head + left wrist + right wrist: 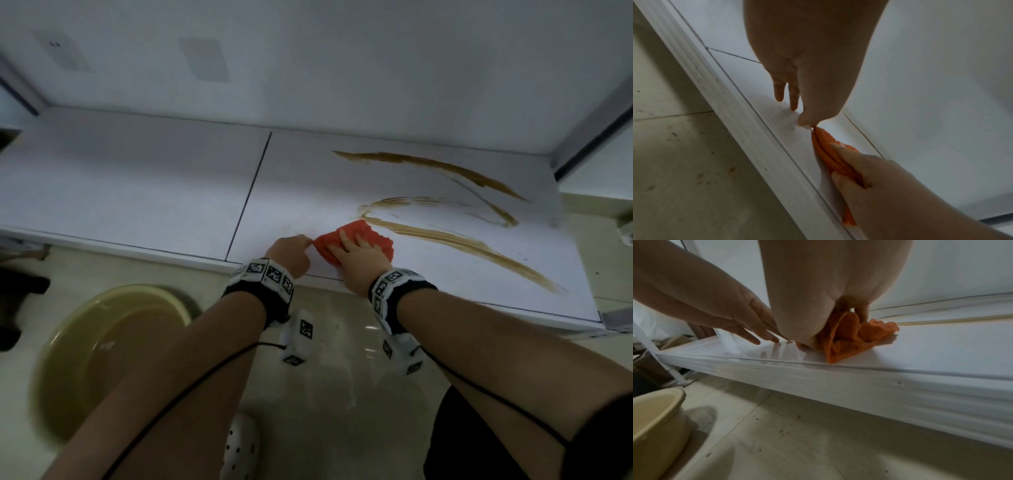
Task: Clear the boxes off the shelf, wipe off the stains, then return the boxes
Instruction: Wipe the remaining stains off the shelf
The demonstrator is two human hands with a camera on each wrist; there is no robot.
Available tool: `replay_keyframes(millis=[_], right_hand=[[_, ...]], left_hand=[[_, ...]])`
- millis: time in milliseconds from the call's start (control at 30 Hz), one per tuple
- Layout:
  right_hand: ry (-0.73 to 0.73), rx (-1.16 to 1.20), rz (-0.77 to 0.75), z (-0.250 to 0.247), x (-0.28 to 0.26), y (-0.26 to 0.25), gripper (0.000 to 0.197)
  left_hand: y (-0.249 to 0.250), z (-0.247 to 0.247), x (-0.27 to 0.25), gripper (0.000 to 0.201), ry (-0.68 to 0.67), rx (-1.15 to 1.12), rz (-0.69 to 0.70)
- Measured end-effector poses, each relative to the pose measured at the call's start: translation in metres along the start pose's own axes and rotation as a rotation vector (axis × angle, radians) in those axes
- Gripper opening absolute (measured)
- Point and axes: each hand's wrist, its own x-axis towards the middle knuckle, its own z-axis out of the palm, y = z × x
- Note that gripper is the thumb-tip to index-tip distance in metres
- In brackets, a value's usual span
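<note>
The white shelf (137, 192) carries no boxes. Long brown stains (445, 236) streak its right half, and another streak (428, 162) runs farther back. An orange cloth (370, 236) lies bunched near the front edge, left of the stains. My right hand (352, 240) presses on it with the fingers spread flat. My left hand (306, 241) is just to the left. In the left wrist view its thumb and forefinger (809, 125) pinch the cloth's pointed corner (824, 146), and the other fingers (793, 104) touch the shelf. The right wrist view shows the cloth (849, 337) crumpled under my palm.
A yellowish basin (102, 349) stands on the tiled floor below the shelf's front edge, left of my arms. A white perforated shoe (239, 445) is beneath me. A dark seam (250, 192) divides the shelf. Metal uprights (589, 113) frame its right end.
</note>
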Motion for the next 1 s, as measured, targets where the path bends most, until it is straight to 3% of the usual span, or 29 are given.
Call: replay_keyframes(millis=[467, 600, 700, 767, 867, 1000], right_hand=[[-0.064, 0.042, 0.054, -0.026, 0.025, 0.023, 0.07], [0.004, 0.075, 0.126, -0.033, 0.007, 0.051, 0.049], [-0.001, 0.087, 0.127, -0.032, -0.005, 0.045, 0.025], [-0.047, 0.085, 0.061, -0.024, -0.003, 0.031, 0.035], [-0.073, 0.031, -0.029, -0.02, 0.014, 0.02, 0.065], [-0.071, -0.021, -0.043, -0.03, 0.027, 0.033, 0.079]], left_hand=[[0.019, -0.012, 0.001, 0.045, 0.012, 0.138, -0.038], [0.031, -0.013, 0.004, 0.049, 0.001, 0.117, -0.023], [0.034, -0.01, 0.005, 0.05, -0.001, 0.111, -0.024], [0.032, -0.01, 0.005, 0.049, -0.004, 0.128, -0.048], [0.031, -0.014, 0.003, 0.045, -0.02, 0.182, -0.079], [0.029, -0.019, 0.003, 0.041, 0.03, 0.211, -0.105]])
